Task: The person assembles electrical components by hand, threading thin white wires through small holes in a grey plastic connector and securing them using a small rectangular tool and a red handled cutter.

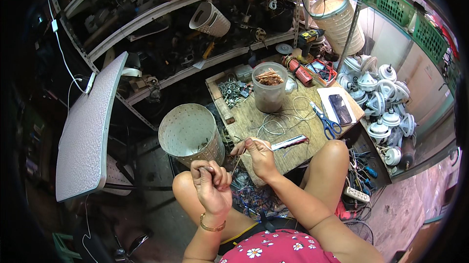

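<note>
Floral shirt point(278, 249), left hand point(213, 187), right hand point(259, 158), thin wire point(236, 166) seemingly between them

Near the desk's point(239, 122) left front corner, the right grip point(261, 158) pinches a thin strand point(235, 166) reaching toward the curled left grip point(212, 185). A tub point(268, 98) of copper wire point(270, 76) stands near the far edge; blue-handled scissors point(321, 117) and a phone point(340, 108) lie toward the right corner. A perforated bin point(189, 128) stands beside the left edge.
</note>
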